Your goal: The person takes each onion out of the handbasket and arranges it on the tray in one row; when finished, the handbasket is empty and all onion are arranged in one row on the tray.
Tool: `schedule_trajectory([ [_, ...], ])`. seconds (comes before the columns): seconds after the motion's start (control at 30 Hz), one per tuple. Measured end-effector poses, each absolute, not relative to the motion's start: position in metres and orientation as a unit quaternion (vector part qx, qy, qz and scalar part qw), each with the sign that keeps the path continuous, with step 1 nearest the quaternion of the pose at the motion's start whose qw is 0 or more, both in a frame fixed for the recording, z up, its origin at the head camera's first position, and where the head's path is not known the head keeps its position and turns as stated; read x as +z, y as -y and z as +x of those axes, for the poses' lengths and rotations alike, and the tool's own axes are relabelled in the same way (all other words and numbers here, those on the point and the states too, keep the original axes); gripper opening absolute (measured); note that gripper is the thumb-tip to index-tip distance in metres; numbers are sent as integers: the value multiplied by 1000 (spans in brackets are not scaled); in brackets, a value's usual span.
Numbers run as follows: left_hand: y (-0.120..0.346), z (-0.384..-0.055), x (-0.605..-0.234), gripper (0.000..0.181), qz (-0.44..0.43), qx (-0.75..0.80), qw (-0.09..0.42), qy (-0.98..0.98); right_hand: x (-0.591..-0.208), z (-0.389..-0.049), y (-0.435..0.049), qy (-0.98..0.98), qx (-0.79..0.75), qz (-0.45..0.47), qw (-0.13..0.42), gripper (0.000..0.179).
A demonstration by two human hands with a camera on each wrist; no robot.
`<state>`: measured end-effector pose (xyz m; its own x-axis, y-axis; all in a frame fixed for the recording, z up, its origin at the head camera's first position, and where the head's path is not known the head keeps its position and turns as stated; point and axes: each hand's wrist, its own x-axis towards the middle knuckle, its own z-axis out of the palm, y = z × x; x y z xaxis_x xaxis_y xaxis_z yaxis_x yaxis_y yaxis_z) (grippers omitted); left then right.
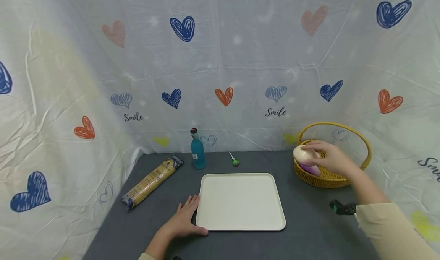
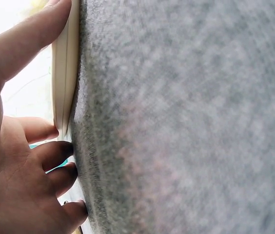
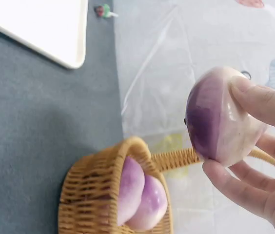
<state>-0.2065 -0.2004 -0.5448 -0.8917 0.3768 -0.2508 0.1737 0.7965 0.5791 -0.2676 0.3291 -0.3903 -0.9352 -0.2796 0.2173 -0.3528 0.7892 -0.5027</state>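
A purple-and-white turnip [image 3: 215, 117] is pinched between the thumb and fingers of my right hand [image 1: 328, 158], above the yellow wicker basket [image 1: 317, 181]. The right wrist view shows two more purple-and-white turnips [image 3: 149, 204] inside the basket. My left hand [image 1: 183, 220] lies at the left side of the white tray [image 1: 240, 202], fingers spread along that edge. Its thumb touches the tray's near left corner, and the other fingertips rest down by the dark cloth in the left wrist view.
A blue bottle [image 1: 198, 153] stands behind the tray, with a green lollipop [image 1: 235, 162] to its right. At the left lies a long yellow packet [image 1: 152, 181]. The basket's arched handle [image 1: 335, 125] rises beside my right hand. A heart-printed curtain [image 1: 223, 61] closes off the back.
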Motion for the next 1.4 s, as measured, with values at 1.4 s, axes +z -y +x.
schedule_trajectory([
  [1.4,200,-207,-544,129,147,282,183,-930,-436,-261,-205,874,394,275,75,46],
])
